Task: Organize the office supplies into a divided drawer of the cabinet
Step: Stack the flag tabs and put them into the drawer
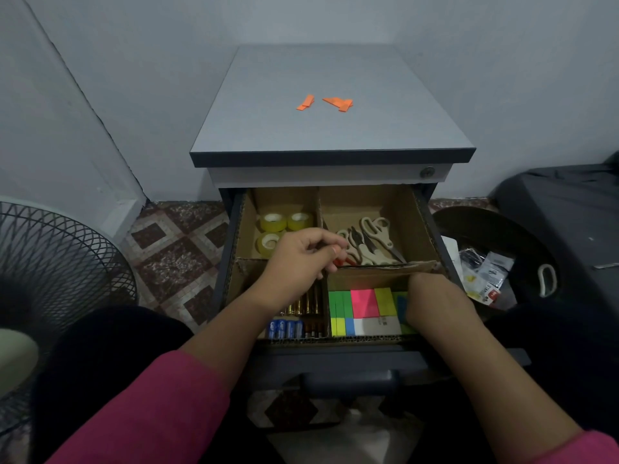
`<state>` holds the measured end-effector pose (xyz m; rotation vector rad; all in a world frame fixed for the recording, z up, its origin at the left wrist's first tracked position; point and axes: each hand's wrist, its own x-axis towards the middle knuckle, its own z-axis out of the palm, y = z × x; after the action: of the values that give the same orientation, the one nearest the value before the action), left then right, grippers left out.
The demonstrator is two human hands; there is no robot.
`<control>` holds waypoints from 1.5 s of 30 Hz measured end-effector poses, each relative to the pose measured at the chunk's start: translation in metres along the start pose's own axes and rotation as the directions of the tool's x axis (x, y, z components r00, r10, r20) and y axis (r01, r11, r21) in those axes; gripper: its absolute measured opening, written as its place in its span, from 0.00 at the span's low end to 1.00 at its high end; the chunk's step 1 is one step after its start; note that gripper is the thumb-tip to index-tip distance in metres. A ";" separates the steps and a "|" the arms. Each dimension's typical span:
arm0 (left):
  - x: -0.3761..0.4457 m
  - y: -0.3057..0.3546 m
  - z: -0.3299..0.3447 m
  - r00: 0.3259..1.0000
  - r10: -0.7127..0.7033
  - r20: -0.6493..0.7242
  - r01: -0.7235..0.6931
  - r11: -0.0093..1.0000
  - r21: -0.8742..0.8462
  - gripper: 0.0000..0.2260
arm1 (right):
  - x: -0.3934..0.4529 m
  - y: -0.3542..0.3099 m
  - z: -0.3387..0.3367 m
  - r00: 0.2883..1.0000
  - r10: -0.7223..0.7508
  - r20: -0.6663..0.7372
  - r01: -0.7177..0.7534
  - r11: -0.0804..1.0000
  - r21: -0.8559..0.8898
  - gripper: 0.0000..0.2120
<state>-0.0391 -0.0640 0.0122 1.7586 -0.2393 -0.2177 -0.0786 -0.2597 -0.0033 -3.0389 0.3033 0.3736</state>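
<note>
Orange sticky flags sit on the grey cabinet surface; left hand fingers pinch something red, right hand fingers hidden, so the cardboard divider might buckle.

The right hand's fingers are hidden inside the drawer, behind the sticky notes.

Person seen from their own head, both forearms bare. A bright pink long sleeve is pushed up on the left arm at seven o'clock, and a matching pink cuff shows at five o'clock. Dark trousers cover the knees.
</note>
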 end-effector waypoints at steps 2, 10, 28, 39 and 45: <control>0.001 -0.001 -0.001 1.000 0.002 -0.026 -0.002 1.000 -0.002 0.08 | 0.000 -0.001 0.000 1.000 0.007 0.002 -0.007 1.000 0.019 0.11; 0.002 -0.002 0.000 1.000 -0.013 -0.024 0.013 1.000 -0.005 0.09 | -0.002 -0.003 -0.002 0.999 0.024 0.033 -0.025 0.999 0.046 0.16; 0.001 -0.001 0.000 1.000 -0.026 -0.005 0.026 1.000 -0.002 0.07 | -0.002 -0.002 -0.011 0.996 0.038 0.081 -0.038 0.999 0.005 0.03; 0.002 -0.002 0.000 1.000 -0.026 -0.002 0.026 1.000 0.003 0.08 | -0.003 0.004 -0.032 0.984 -0.019 0.179 -0.063 0.896 0.439 0.07; 0.003 -0.002 0.002 1.000 -0.028 -0.003 0.028 1.000 0.003 0.08 | -0.003 -0.022 -0.007 0.948 -0.100 0.301 -0.101 0.806 0.583 0.08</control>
<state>-0.0369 -0.0657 0.0094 1.7658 -0.2135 -0.2350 -0.0750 -0.2379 0.0047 -2.3142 0.3234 0.6252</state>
